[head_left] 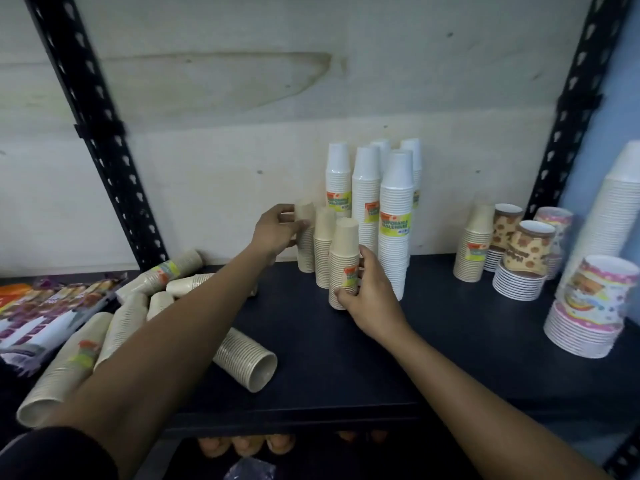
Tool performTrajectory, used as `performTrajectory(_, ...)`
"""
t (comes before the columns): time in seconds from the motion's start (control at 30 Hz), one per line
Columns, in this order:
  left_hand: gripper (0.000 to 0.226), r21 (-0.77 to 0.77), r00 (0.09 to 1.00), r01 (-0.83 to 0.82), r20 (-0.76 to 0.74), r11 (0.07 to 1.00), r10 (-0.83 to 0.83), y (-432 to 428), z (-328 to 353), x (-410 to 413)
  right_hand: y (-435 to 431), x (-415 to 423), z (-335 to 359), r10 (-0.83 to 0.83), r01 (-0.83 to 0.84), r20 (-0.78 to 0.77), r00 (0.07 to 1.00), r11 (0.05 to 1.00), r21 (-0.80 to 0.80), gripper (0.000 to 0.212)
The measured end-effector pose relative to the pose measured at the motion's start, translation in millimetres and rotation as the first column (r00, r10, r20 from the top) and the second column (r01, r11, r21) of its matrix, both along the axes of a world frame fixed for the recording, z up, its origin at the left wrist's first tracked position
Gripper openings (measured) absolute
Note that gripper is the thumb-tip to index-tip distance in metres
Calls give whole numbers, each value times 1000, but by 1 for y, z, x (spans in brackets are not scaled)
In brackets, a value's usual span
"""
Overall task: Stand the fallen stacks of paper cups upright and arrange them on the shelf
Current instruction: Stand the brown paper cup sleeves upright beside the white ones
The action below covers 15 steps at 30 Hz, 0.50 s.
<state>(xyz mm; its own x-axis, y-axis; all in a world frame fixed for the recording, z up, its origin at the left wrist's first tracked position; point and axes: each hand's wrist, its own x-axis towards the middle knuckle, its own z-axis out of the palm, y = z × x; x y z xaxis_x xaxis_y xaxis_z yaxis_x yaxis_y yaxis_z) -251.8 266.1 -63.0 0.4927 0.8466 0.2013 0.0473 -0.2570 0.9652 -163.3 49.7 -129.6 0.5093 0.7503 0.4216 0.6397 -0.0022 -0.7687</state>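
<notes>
My left hand [273,233] grips top of rear stack [306,254]; right hand [370,299] wraps front stack [344,251]. Three upright mid-shelf [381,358], by white stacks [394,237]. Several fallen stacks [247,358] lie left. Under halfway, I reckon.

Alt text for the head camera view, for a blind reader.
On a dark shelf, the left hand grips the rear upright beige paper cup stack, the right hand the front stack. White cup stacks stand beside them; more beige stacks lie fallen at left.
</notes>
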Motion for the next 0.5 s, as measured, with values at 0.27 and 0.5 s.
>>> performTrajectory(0.27, 50, 21, 999, 4, -38, 1000, -3, 2, -3, 3, 2, 1, -6, -30, 33, 63, 998, 999, -41, 79)
performTrajectory(0.5, 65, 86, 994, -1, -105, 996, 11, -1, 1, -17, -2, -2, 3, -43, 48, 68, 997, 996, -71, 96)
